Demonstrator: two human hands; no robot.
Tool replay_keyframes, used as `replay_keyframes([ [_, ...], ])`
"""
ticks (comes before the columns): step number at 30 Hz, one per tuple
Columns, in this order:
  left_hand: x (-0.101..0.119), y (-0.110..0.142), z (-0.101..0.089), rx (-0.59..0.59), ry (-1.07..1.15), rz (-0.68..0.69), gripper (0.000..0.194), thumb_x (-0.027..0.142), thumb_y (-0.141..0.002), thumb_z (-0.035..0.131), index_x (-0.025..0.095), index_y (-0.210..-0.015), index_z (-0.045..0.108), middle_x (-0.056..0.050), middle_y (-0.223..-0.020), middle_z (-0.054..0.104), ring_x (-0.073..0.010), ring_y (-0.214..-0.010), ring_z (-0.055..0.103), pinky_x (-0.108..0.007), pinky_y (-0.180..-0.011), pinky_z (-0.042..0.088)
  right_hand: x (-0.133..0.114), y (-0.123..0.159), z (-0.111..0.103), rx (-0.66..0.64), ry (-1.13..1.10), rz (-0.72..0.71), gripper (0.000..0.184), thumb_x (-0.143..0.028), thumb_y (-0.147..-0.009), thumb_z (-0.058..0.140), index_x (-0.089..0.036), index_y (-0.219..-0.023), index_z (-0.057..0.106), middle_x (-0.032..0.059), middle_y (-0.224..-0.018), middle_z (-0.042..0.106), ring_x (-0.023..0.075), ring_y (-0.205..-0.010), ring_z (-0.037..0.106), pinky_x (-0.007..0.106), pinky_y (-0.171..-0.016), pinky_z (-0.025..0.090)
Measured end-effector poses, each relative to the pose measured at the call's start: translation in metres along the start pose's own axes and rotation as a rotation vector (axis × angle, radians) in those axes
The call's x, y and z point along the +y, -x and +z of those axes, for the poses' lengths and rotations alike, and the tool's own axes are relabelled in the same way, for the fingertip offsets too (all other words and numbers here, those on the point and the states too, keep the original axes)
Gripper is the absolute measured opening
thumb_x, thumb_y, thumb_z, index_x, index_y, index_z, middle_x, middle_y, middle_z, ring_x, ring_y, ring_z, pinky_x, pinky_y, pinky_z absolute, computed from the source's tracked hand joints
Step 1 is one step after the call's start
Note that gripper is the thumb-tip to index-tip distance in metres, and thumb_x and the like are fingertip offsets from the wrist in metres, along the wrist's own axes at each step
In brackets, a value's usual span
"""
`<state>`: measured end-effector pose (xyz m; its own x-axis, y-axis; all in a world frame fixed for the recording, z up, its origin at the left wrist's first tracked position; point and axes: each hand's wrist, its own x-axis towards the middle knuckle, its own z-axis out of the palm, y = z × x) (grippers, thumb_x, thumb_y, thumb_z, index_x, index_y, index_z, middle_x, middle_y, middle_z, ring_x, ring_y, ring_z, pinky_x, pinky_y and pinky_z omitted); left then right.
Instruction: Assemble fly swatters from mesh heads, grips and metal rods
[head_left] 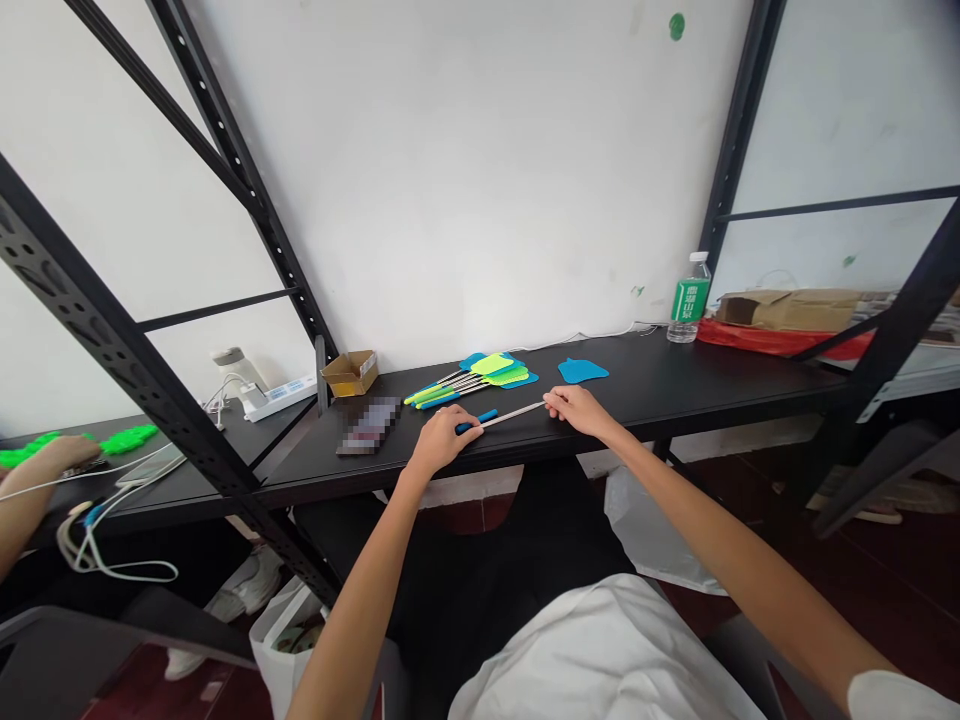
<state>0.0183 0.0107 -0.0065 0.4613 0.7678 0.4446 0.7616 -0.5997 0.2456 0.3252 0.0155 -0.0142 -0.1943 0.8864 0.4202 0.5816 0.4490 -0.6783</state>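
My left hand (444, 438) is closed around the dark blue grip of a fly swatter handle (514, 413), near the table's front edge. My right hand (576, 408) pinches the far end of its thin pale rod, which stretches between both hands. Another bit of blue grip (486, 415) shows just beyond my left fingers; whether it belongs to the same handle I cannot tell. Behind my right hand a loose blue swatter head (583, 371) lies flat. Several fly swatters (499, 368) with yellow-green and blue heads are piled farther back, grips pointing left.
A small cardboard box (350, 374) and a blurred flat item (369, 426) are on the left of the black table (652, 390). A water bottle (688, 300) stands at right. Metal shelf posts (247, 190) flank the table. Another person's hand (67, 455) is at far left, by green pieces.
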Motion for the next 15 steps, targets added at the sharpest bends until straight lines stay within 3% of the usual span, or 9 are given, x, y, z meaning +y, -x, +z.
replay_keyframes([
  [15, 0.0041, 0.0012, -0.0018, 0.009, 0.015, -0.024, 0.035, 0.051, -0.092, 0.054, 0.025, -0.098, 0.077, -0.007, -0.106, 0.068, -0.0244, -0.097, 0.061, -0.033, -0.079, 0.048, 0.0008, 0.001, 0.0008, -0.024, -0.02, -0.04, 0.02, -0.034, -0.088, 0.051, -0.02, -0.085, 0.064, 0.0055, -0.086, 0.074, 0.019, -0.075, 0.066, 0.029, -0.069, 0.046],
])
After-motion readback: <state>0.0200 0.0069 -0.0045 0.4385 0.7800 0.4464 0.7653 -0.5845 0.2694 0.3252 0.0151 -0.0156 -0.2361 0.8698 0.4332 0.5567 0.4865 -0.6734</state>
